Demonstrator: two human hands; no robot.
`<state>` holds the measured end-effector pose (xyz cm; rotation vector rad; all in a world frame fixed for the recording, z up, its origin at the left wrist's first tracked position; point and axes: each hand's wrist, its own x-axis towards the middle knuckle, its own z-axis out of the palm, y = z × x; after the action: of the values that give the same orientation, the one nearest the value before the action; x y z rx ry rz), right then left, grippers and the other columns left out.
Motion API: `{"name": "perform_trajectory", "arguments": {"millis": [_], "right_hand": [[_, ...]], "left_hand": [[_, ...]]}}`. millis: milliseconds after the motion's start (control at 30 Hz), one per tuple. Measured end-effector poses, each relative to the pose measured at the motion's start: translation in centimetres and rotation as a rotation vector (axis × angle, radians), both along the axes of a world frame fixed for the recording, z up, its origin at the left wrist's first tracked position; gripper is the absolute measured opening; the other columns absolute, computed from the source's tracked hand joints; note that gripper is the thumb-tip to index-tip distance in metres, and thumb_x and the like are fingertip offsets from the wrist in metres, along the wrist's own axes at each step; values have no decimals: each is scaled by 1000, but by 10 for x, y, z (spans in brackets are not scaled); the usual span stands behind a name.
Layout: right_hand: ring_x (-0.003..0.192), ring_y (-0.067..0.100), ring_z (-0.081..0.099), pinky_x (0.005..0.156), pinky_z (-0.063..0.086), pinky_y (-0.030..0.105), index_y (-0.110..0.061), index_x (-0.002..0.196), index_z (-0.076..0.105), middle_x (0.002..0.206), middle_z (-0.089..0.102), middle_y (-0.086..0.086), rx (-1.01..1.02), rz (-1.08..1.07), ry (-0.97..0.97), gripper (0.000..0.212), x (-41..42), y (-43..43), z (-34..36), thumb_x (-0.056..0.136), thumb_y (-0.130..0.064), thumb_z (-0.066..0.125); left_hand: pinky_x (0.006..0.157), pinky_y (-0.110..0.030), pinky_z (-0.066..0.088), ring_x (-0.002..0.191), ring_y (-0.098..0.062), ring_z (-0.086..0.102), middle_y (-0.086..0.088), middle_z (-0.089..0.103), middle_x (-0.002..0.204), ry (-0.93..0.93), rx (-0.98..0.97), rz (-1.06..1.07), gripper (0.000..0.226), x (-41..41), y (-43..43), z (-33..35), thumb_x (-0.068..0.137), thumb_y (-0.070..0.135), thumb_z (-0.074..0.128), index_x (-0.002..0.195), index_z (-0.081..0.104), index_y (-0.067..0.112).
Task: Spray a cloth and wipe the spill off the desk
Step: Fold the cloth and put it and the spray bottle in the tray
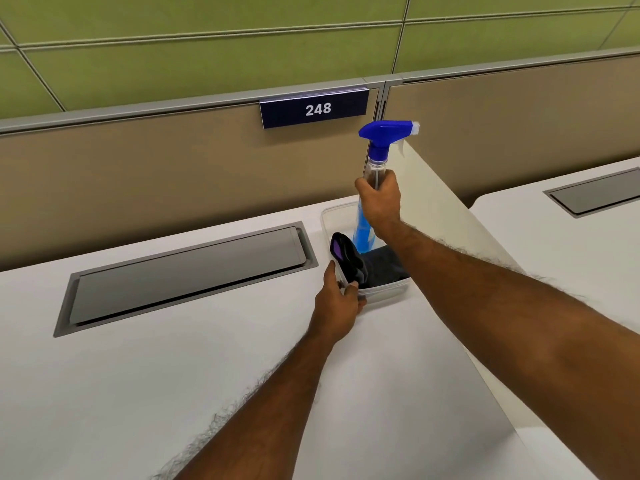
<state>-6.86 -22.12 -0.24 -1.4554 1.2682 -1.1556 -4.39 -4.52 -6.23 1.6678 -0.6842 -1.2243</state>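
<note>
A clear plastic tub sits at the back right of the white desk. My right hand grips the neck of a spray bottle with a blue trigger head and blue liquid; its base stands inside the tub. My left hand pinches a dark cloth with a purple patch at the tub's near-left corner, touching the rim. A second dark grey cloth lies folded in the tub. No spill is visible on the desk.
A grey metal cable hatch is set into the desk to the left of the tub. A beige partition with a "248" sign rises behind. A second desk with its own hatch lies to the right.
</note>
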Motion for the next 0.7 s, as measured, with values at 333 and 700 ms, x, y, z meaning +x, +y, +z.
{"name": "perform_trajectory", "arguments": {"millis": [333, 700], "right_hand": [[103, 21, 54, 86, 48, 27, -10, 122, 45, 115, 54, 11, -120, -153, 83, 57, 15, 12, -19, 84, -43, 70], [116, 24, 51, 94, 51, 38, -11, 132, 40, 127, 52, 11, -126, -371, 411, 69, 23, 29, -14, 86, -60, 56]], "left_hand": [[100, -47, 51, 124, -35, 58, -12, 42, 152, -11, -30, 14, 65, -2, 5, 2, 99, 20, 50, 154, 15, 28], [99, -45, 52, 124, -36, 58, -11, 41, 152, -22, -20, -5, 65, -2, 7, 7, 98, 23, 51, 154, 16, 28]]}}
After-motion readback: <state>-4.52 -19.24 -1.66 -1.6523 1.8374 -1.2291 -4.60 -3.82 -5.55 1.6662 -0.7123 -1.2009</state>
